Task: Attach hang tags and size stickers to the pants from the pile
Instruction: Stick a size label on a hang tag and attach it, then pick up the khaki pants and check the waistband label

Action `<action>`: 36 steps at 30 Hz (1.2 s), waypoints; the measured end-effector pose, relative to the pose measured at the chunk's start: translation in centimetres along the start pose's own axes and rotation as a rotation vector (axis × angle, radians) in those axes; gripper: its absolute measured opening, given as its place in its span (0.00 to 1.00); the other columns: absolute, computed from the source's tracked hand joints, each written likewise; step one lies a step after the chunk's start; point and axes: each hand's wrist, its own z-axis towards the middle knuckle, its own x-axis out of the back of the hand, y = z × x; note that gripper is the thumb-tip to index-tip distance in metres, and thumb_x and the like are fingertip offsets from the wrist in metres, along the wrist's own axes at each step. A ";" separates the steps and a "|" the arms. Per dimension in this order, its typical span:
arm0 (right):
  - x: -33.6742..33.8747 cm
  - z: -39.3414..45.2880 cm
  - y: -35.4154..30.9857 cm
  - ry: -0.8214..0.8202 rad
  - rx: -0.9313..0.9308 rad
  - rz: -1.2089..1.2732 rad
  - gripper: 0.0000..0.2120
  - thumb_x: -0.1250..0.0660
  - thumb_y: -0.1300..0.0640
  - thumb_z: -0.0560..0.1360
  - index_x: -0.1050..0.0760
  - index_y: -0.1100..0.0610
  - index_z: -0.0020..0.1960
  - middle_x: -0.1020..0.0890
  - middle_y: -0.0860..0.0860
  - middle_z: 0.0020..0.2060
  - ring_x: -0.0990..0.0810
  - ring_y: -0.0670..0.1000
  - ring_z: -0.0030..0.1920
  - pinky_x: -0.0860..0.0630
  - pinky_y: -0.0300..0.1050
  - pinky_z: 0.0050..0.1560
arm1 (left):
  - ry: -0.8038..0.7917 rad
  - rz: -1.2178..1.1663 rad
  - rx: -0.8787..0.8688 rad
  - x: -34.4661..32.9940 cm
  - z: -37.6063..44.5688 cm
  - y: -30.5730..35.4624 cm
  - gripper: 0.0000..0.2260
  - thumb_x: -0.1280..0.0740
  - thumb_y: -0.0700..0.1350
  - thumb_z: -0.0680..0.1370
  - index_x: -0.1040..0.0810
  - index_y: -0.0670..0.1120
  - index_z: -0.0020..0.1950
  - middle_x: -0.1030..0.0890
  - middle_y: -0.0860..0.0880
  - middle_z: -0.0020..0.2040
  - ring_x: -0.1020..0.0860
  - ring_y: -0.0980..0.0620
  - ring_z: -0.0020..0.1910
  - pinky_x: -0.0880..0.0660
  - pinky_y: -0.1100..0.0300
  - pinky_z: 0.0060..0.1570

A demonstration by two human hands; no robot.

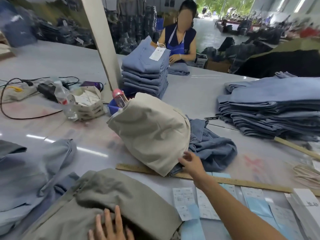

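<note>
left hand [110, 226]: fingers flat on olive pants [107, 201], long axis lower-left to upper-right | right hand [190, 163]: fingers spread, beside beige pants [152, 130] | one ruler [242, 182] crosswise on desk [52, 59]

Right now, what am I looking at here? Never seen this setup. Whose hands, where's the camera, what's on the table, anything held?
There is no machine: a person works with bare hands, and the single picture comes from a camera on that person's head, looking forward and down.

The left hand lies flat with straight fingers on olive pants nearest the camera. The right hand reaches forward, fingers relaxed, at the edge of a beige fabric bundle; it holds nothing.

On the grey table: a wooden ruler, paper tags and blue sticker sheets, crumpled jeans, folded jeans stacks, a box of tags and a plastic bottle. A second worker sits across the table.
</note>
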 end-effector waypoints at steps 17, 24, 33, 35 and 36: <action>-3.9 2.5 -2.9 0.557 0.732 -0.952 0.13 0.29 0.56 0.78 0.25 0.62 0.40 0.20 0.59 0.38 0.21 0.62 0.40 0.29 0.51 0.35 | 0.070 -0.020 -0.024 -1.3 -0.3 -1.5 0.27 0.40 0.50 0.78 0.30 0.48 0.78 0.29 0.40 0.76 0.32 0.36 0.76 0.38 0.33 0.72; -2.8 -1.2 -2.1 0.339 0.987 -0.645 0.14 0.29 0.61 0.78 0.33 0.58 0.39 0.30 0.51 0.35 0.33 0.52 0.38 0.39 0.44 0.39 | 0.174 0.014 -0.069 -2.0 -0.5 -2.0 0.28 0.40 0.50 0.78 0.31 0.48 0.79 0.31 0.41 0.77 0.34 0.37 0.77 0.40 0.33 0.74; -5.5 -3.2 1.1 -0.038 -0.070 0.332 0.13 0.28 0.54 0.78 0.22 0.58 0.60 0.16 0.53 0.54 0.18 0.53 0.54 0.20 0.56 0.54 | 0.211 -0.341 0.200 2.1 1.5 0.0 0.21 0.40 0.48 0.72 0.15 0.48 0.60 0.18 0.41 0.63 0.20 0.35 0.61 0.28 0.42 0.61; -5.4 -2.5 -0.1 -0.061 -0.209 0.523 0.15 0.27 0.50 0.77 0.21 0.53 0.62 0.15 0.51 0.57 0.16 0.54 0.56 0.18 0.54 0.49 | 0.277 -0.654 0.390 4.1 4.5 1.1 0.15 0.39 0.45 0.72 0.15 0.48 0.52 0.17 0.42 0.53 0.19 0.36 0.51 0.25 0.50 0.51; -5.3 -1.9 -0.9 -0.061 -0.271 0.596 0.16 0.27 0.47 0.77 0.21 0.52 0.62 0.14 0.51 0.56 0.16 0.55 0.55 0.18 0.53 0.46 | 0.257 -0.781 0.418 5.1 6.1 2.0 0.11 0.37 0.41 0.75 0.17 0.50 0.51 0.18 0.44 0.50 0.19 0.40 0.47 0.25 0.53 0.48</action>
